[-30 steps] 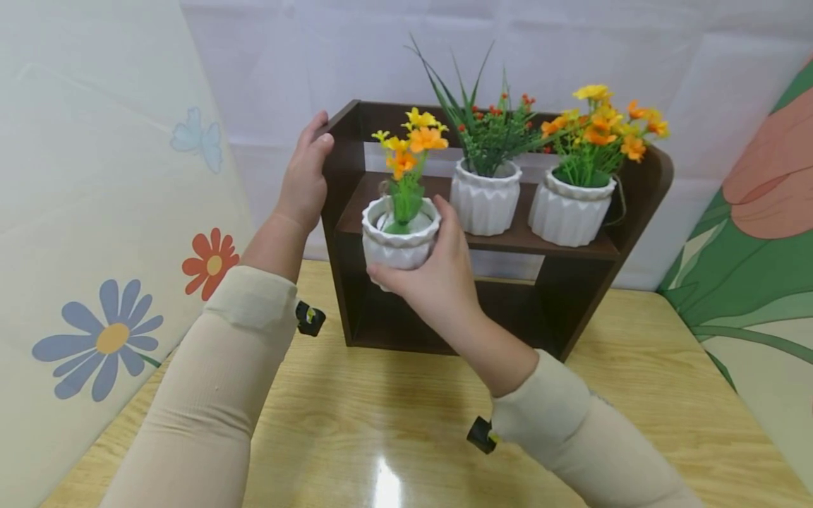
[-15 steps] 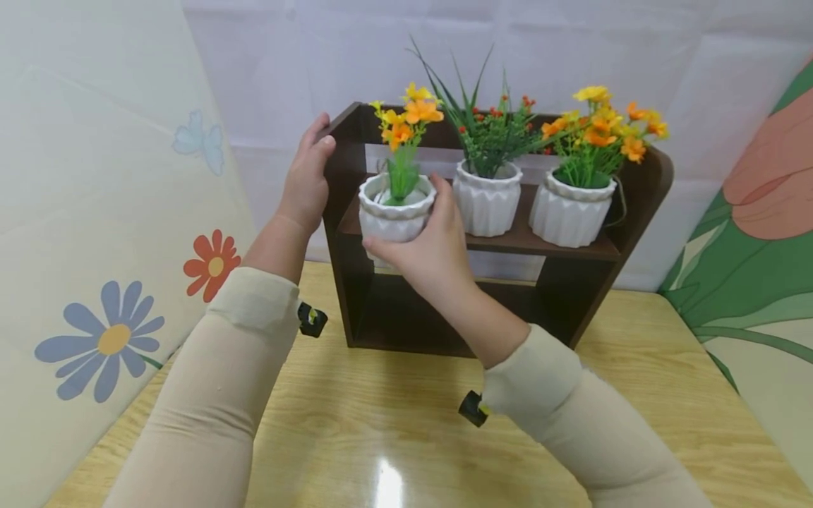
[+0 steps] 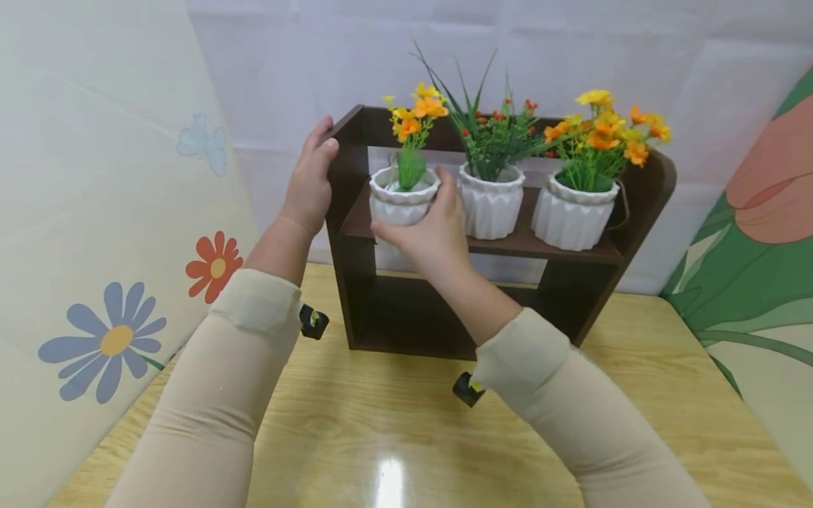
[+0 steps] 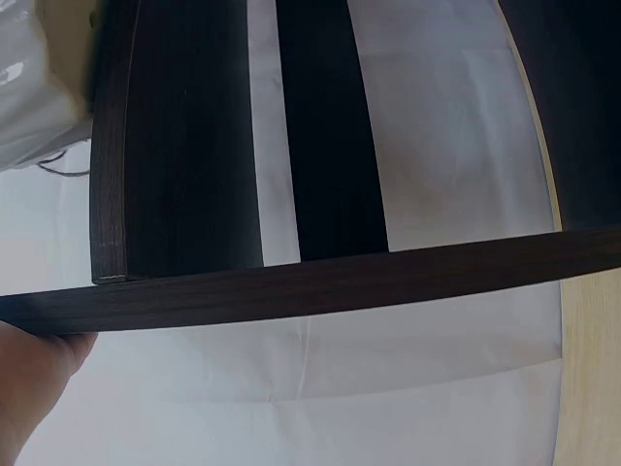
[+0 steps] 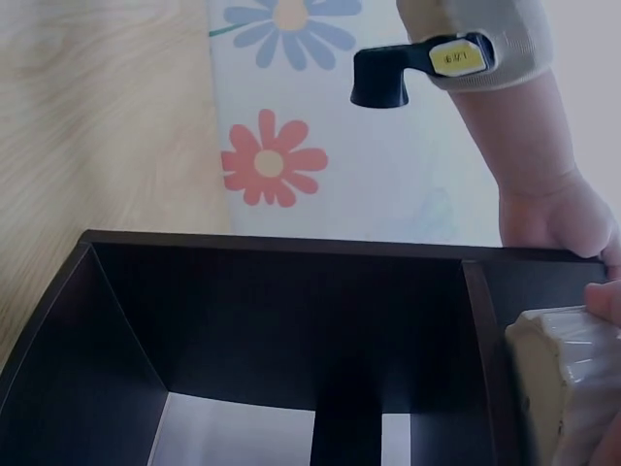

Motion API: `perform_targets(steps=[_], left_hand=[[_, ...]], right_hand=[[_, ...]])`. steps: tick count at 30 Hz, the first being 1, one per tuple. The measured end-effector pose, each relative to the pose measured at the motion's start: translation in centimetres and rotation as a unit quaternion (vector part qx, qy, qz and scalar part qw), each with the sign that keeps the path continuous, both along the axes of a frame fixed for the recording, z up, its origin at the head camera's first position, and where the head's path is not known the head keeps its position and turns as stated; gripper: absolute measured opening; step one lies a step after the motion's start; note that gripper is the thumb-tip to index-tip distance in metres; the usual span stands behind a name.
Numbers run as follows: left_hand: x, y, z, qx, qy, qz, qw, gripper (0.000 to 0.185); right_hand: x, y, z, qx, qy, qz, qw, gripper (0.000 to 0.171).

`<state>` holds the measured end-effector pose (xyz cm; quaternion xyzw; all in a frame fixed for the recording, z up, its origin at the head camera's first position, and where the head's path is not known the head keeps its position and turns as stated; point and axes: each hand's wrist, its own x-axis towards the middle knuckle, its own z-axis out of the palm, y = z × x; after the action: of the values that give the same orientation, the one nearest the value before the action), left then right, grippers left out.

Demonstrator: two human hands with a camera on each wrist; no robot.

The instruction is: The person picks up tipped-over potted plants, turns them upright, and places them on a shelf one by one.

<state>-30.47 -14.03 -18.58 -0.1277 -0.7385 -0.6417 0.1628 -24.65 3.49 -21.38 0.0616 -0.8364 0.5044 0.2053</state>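
Observation:
My right hand (image 3: 438, 236) grips a white fluted flowerpot (image 3: 401, 206) by its side, thumb in front. Yellow and orange artificial flowers (image 3: 416, 120) rise from it. The pot is upright at the left end of the upper board of a dark brown shelf (image 3: 346, 282), overlapping the board's front edge; the right wrist view shows its pale underside beside that board. My left hand (image 3: 308, 183) rests against the outside of the shelf's left side panel (image 4: 320, 291), near the top, fingers extended.
A white pot with grass and red berries (image 3: 490, 204) stands mid-board, and another with orange and yellow flowers (image 3: 571, 219) at the right. The shelf stands on a wooden table (image 3: 330, 423), a white cloth (image 3: 571, 42) behind it. Flower-printed panels flank both sides.
My right hand has raised the flowerpot and moved it in toward the upper board, away from me. My left hand has stayed at the side panel.

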Motion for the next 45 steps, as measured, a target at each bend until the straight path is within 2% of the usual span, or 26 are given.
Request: perform_targets(steps=[7,21,31,45], left_hand=[[0.0,0.1,-0.1,-0.005,0.004,0.001,1.0000,0.053],[0.1,0.1,-0.2,-0.004,0.005,-0.004,1.0000,0.053],[0.0,0.4,-0.3,0.023,0.004,-0.015,0.9996,0.052],[0.3,0.8,-0.2,-0.007,0.008,-0.006,0.9999,0.053]], right_hand=[[-1.1,-0.2,0.1,0.001,-0.016,-0.019,1.000,0.113],[-3.4,-0.9,0.2,0.005,-0.018,-0.022,1.000,0.114],[-4.1,-1.3,0.2,-0.007,-0.029,-0.024,0.999,0.114],[-4.5,-1.3,-0.1,-0.018,-0.024,-0.033,0.999,0.111]])
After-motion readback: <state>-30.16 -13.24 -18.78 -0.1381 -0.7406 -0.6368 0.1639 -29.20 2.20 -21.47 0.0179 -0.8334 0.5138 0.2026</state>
